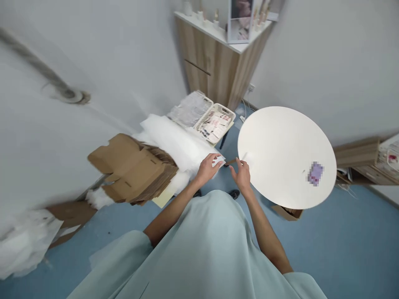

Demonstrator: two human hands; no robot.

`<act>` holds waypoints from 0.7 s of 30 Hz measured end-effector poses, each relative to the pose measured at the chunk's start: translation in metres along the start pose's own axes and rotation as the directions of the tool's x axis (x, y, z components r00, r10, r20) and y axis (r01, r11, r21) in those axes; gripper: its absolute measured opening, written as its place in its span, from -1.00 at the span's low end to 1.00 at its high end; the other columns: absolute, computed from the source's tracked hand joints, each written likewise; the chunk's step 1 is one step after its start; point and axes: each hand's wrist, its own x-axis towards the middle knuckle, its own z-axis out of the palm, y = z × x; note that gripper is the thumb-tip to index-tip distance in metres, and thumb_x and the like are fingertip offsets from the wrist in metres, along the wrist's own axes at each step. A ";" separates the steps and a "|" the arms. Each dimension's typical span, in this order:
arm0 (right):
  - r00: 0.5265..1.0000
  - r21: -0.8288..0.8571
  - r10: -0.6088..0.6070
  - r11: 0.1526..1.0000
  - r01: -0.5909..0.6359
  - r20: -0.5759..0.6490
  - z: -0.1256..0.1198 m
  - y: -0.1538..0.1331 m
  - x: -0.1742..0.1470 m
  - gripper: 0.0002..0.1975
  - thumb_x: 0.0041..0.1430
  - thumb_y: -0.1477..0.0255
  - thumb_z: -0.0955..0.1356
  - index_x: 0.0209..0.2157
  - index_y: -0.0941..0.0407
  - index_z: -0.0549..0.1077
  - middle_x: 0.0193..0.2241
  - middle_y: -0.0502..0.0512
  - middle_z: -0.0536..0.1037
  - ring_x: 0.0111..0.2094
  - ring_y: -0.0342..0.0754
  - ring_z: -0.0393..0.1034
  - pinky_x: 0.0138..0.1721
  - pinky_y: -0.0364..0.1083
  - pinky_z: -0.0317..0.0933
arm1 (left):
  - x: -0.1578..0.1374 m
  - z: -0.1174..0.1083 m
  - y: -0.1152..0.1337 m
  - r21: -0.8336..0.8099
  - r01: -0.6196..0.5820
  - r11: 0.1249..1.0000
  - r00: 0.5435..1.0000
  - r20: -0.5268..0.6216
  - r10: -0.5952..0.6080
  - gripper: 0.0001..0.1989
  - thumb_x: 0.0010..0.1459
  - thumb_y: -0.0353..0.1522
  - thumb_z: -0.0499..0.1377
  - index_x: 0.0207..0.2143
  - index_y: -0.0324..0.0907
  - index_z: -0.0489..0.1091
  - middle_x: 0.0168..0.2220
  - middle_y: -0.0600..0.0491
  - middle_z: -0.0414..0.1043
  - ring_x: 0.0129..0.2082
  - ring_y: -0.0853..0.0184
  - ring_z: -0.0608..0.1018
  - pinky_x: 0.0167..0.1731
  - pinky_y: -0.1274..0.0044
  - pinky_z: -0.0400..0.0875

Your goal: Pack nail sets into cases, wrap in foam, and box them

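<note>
My left hand (pixel 207 169) is over the end of a stack of white packing sheets (pixel 177 143), its thumb and fingers curved apart. The white corner of a sheet (pixel 220 160) shows between them; whether the fingers touch it I cannot tell. My right hand (pixel 242 175) is beside the left edge of a round white table (pixel 280 141), fingers spread, with nothing visible in its grasp. A small brown strip (pixel 230 162) shows between the two hands, partly hidden. Left of the sheets lies a pile of flattened brown cardboard boxes (pixel 140 166).
Behind the sheets are a white basket of small cards (pixel 215 122) and another basket with clear plastic pieces (pixel 191 108). A wood-grain cabinet (pixel 212 54) stands in the corner. A blurred purple item (pixel 315 173) rests on the table; an open carton (pixel 288 213) is below it.
</note>
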 end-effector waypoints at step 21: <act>0.780 0.142 -0.498 0.864 0.482 0.379 0.083 -0.241 -0.032 -0.51 0.50 0.26 0.29 0.37 0.05 0.40 0.24 0.27 0.48 0.22 0.24 0.35 0.29 0.22 0.30 | -0.156 -0.212 -0.144 0.332 0.350 0.876 0.929 -0.242 -0.280 -0.64 0.45 -0.24 -0.01 -0.01 0.00 0.60 -0.01 -0.09 0.63 0.04 -0.02 0.61 0.08 0.24 0.46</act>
